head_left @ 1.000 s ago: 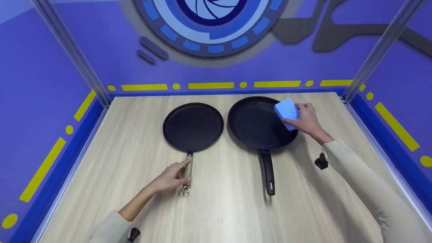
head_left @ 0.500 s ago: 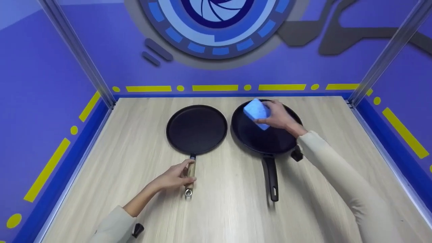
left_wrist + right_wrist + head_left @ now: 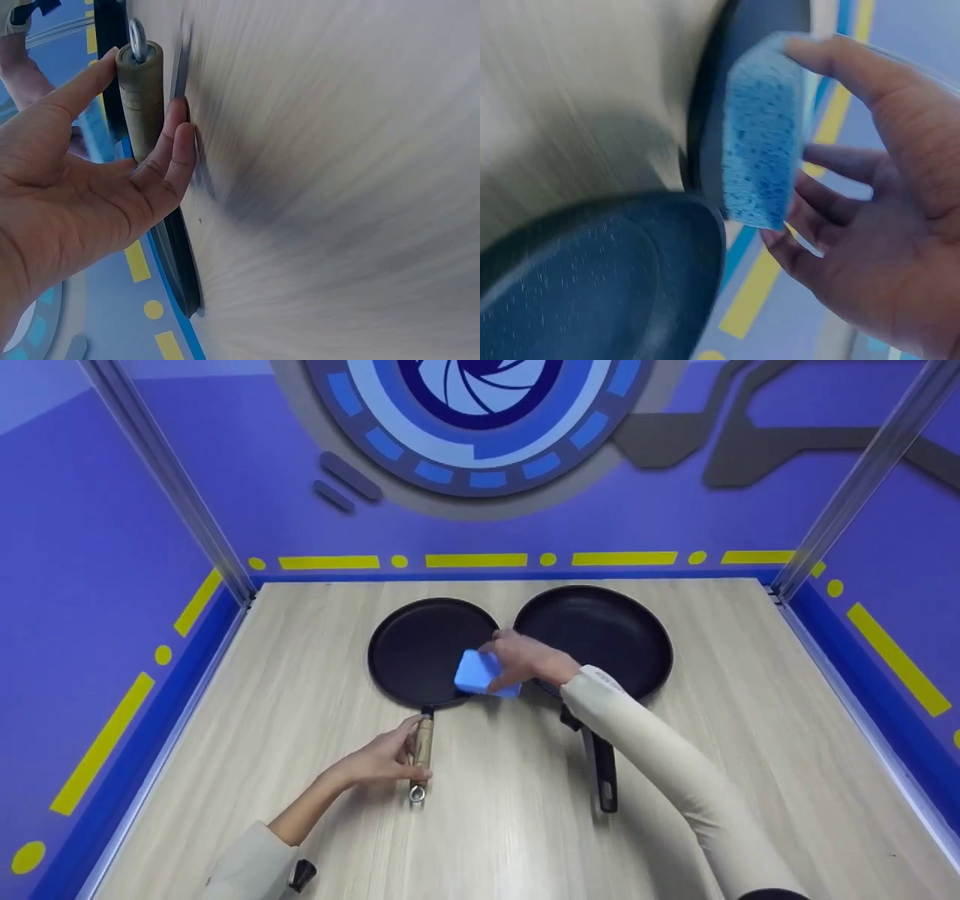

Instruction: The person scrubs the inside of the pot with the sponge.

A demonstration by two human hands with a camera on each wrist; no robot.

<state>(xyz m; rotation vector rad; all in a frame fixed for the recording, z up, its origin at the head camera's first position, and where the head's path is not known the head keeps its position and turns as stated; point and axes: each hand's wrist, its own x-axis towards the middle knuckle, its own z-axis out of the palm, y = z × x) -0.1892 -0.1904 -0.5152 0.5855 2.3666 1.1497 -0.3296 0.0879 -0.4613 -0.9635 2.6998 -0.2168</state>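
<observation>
A flat black crepe pan [image 3: 420,649] lies on the table at centre left. My left hand [image 3: 379,757] holds its wooden handle [image 3: 424,742], thumb near the ring end; the left wrist view shows fingers [image 3: 178,161] curled around the handle's underside. In my right hand [image 3: 525,658] is a blue sponge [image 3: 474,671], pinched between thumb and fingers. The sponge overlaps the right edge of the crepe pan in the head view, and its porous face [image 3: 759,142] shows in the right wrist view. Beside it lies a deeper black frying pan [image 3: 600,622], partly covered by my right forearm.
The frying pan's black handle [image 3: 604,780] points toward me over the wood-grain table [image 3: 502,825]. Blue-purple panels [image 3: 225,495] with yellow dashes stand along the back and both sides, with metal posts [image 3: 176,487] at the rear corners.
My right hand has carried the sponge leftward from the frying pan's right rim, across that pan, to the crepe pan's right edge. The left hand stays on the wooden handle.
</observation>
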